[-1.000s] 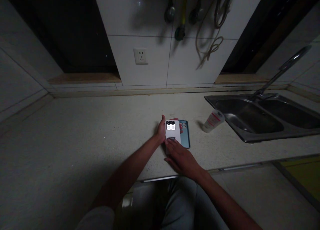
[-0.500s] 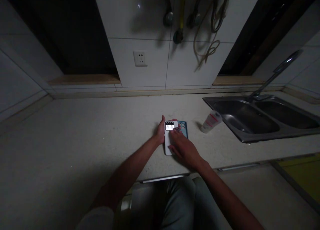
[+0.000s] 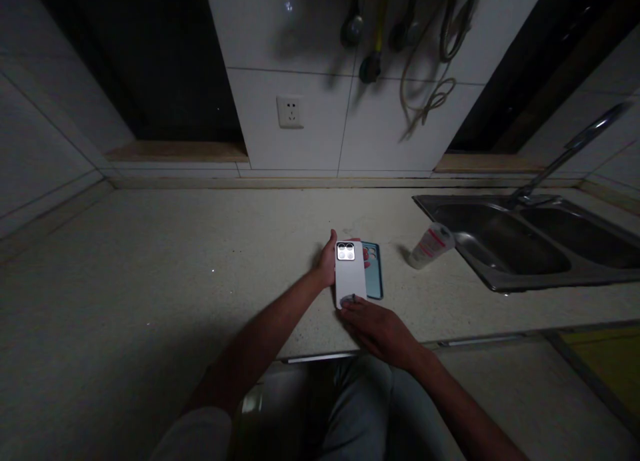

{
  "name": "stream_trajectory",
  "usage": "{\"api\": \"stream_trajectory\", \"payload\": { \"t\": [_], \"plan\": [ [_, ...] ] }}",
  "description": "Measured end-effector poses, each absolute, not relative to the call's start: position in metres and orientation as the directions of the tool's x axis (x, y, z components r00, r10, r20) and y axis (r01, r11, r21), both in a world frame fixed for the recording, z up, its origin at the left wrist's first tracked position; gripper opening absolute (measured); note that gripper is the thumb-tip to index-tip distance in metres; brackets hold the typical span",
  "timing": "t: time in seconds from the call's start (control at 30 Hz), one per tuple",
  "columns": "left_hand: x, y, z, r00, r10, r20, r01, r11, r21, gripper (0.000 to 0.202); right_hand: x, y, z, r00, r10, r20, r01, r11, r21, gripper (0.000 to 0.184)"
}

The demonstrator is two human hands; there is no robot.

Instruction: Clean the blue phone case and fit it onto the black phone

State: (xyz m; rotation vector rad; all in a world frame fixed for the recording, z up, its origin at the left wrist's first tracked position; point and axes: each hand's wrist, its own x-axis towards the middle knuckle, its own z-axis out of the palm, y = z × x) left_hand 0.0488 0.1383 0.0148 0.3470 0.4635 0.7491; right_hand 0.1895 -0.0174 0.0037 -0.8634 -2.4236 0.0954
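Observation:
My left hand (image 3: 327, 262) is closed around the left side of a white phone (image 3: 351, 277), whose back and bright square camera block face up. Some fingertips show past the phone's right edge. My right hand (image 3: 383, 327) presses its fingertips on the phone's lower end. Under those fingertips is a small grey, cloth-like thing (image 3: 347, 301), too dim to name surely. A blue-green phone case (image 3: 373, 279) with round camera holes lies on the counter, partly behind the phone.
A translucent cup with red print (image 3: 431, 246) stands on the counter (image 3: 225, 247) to the right. Beyond it is a double steel sink (image 3: 493, 287) with a faucet (image 3: 570, 151). A power socket (image 3: 290, 112) and hoses (image 3: 450, 34) are on the tiled wall.
My right hand has slid down the phone's back, from near the camera block to the lower end, with the small grey thing. My left hand keeps its hold. The view has shifted slightly.

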Motion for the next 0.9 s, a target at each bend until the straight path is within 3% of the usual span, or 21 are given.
{"api": "stream_trajectory", "payload": {
  "t": [0.37, 0.57, 0.7, 0.9],
  "plan": [
    [0.048, 0.14, 0.016, 0.652, 0.699, -0.294, -0.557, 0.705, 0.439, 0.07, 0.221, -0.015, -0.013, -0.456, 0.705, 0.543, 0.661, 0.677, -0.324, 0.072],
    [0.045, 0.143, 0.011, 0.634, 0.708, -0.312, -0.61, 0.705, 0.36, 0.067, 0.201, -0.018, -0.009, -0.41, 0.756, 0.51, 0.632, 0.638, -0.439, 0.059],
    [0.045, 0.144, 0.009, 0.572, 0.729, -0.376, -0.677, 0.679, 0.284, 0.064, 0.186, -0.01, -0.002, -0.371, 0.813, 0.449, 0.595, 0.58, -0.557, 0.063],
    [0.046, 0.146, 0.007, 0.501, 0.758, -0.416, -0.748, 0.622, 0.232, 0.063, 0.181, 0.011, 0.017, -0.413, 0.765, 0.494, 0.57, 0.64, -0.515, 0.044]
  ]
}}
